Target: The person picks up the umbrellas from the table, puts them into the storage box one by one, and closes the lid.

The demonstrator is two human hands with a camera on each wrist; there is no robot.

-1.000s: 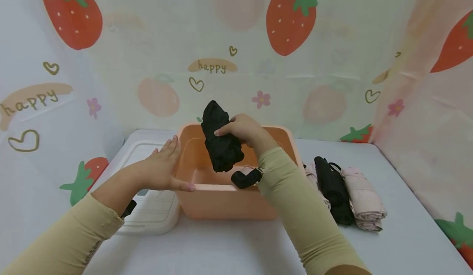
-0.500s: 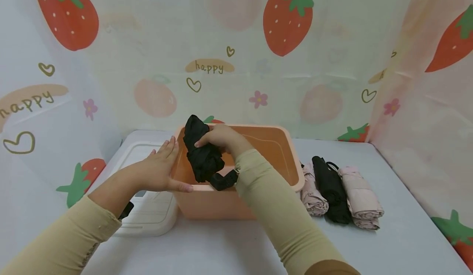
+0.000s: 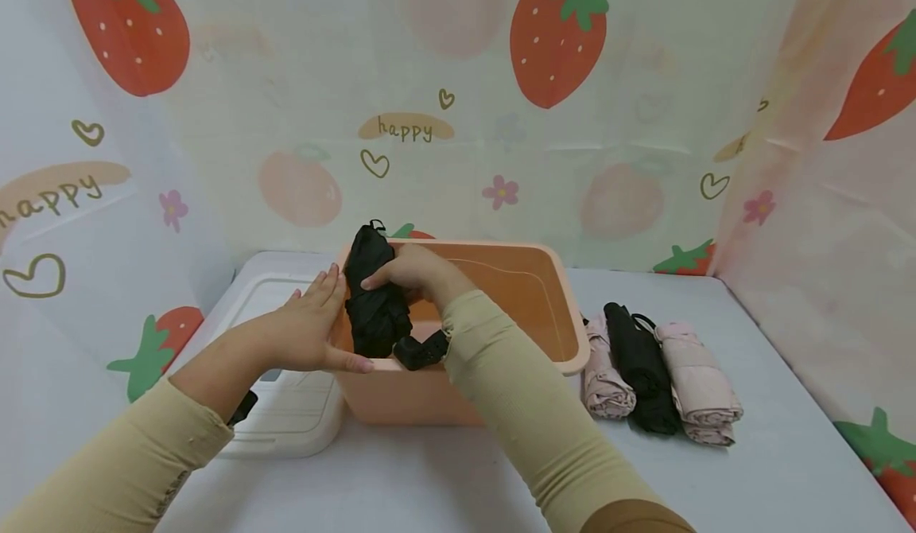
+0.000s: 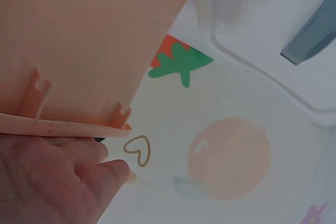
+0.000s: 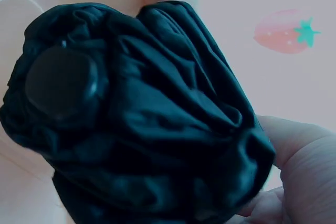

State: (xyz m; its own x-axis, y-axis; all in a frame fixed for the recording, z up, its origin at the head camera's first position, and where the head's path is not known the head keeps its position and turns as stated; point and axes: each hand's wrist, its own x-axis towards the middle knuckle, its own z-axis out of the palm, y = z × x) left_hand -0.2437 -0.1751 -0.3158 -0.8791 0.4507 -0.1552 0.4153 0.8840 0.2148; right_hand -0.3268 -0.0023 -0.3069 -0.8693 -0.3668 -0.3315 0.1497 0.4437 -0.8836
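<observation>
While the left hand, fingers straight, touches the left edge of the peach plastic bin, the right hand grips a black folding umbrella along that edge, between its near and far corners.

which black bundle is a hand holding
The black bundle at the left end of the bin, gripped by the right hand; the other black bundle lies on the table between two pink bundles.

A tub stands between a lid, left, and bundles, right.
</observation>
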